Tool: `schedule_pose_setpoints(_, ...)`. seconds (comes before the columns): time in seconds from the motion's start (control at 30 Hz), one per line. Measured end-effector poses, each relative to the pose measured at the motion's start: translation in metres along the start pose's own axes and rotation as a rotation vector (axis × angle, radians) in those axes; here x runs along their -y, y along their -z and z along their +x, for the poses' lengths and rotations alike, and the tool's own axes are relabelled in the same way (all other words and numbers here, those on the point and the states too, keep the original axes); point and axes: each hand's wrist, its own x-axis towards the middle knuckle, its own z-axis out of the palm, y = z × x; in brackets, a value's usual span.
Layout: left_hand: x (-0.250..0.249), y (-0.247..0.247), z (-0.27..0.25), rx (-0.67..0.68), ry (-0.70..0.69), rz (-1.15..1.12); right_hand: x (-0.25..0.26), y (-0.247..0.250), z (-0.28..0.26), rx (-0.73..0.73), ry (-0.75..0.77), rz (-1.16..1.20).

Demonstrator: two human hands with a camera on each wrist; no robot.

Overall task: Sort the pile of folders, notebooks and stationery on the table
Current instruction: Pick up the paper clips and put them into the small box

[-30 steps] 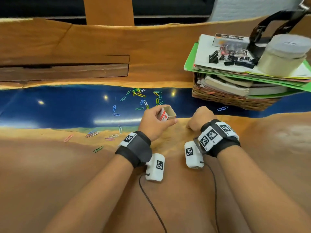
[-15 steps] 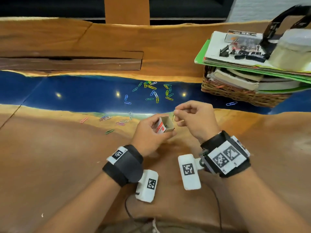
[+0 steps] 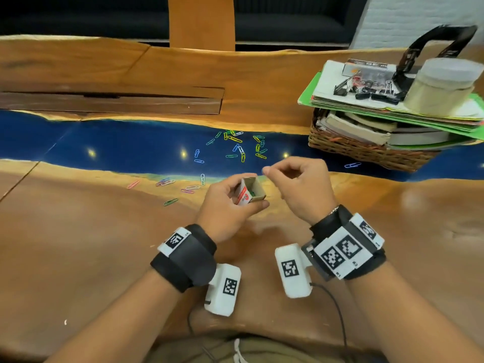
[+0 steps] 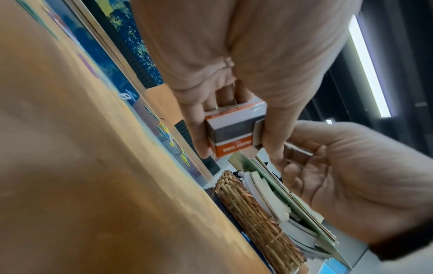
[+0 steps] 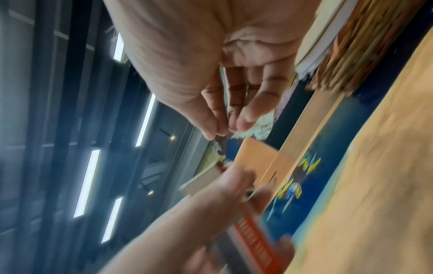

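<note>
Head view: our left hand (image 3: pixel 227 205) grips the small open paper-clip box (image 3: pixel 250 192) above the table (image 3: pixel 78 244), fingers curled round it. Our right hand (image 3: pixel 301 189), beside the box, pinches thumb and forefinger; we cannot tell what they hold. Loose paper clips (image 3: pixel 235 148) lie beyond.

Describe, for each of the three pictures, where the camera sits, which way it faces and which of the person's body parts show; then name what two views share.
Head: worn above, looking forward and down at the table; both forearms, left hand, right hand.
Left wrist: along the left hand holding the small box; right hand beyond.
Right wrist: along the right hand; left hand below.
Shared: box and wicker basket show in all three.
</note>
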Motion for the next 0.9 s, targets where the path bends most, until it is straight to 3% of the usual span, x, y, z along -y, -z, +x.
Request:
schedule_pose_setpoints(0.2, 0.001, -0.042, 0.054, 0.067, 0.04, 0.101, -0.048, 0.042, 0.051, -0.13, -0.212, -0.374)
schedule_pose_setpoints(0.33, 0.006, -0.072, 0.083, 0.129, 0.054, 0.116, -0.072, 0.076, 0.084, 0.033, -0.441, -0.892)
schedule_pose_setpoints(0.43, 0.009, -0.085, 0.09, 0.169, 0.075, 0.094, -0.088, 0.098, 0.1, 0.147, -0.489, -1.08)
schedule_pose_setpoints(0.53, 0.013, -0.09, 0.09, 0.182, 0.08, 0.097, -0.097, 0.111, 0.107, 0.273, -0.518, -1.165)
schedule_pose_setpoints(0.67, 0.018, -0.075, 0.083, 0.166, 0.069, 0.089, -0.099, 0.113, 0.109, 0.262, -0.488, -1.178)
schedule_pose_setpoints(0.8, 0.025, -0.051, 0.067, 0.131, 0.086, 0.07, -0.105, 0.105, 0.106, 0.245, -0.542, -1.031)
schedule_pose_setpoints(0.9, 0.026, -0.037, 0.053, 0.097, 0.093, 0.036, -0.098, 0.087, 0.097, 0.353, -0.558, -0.926)
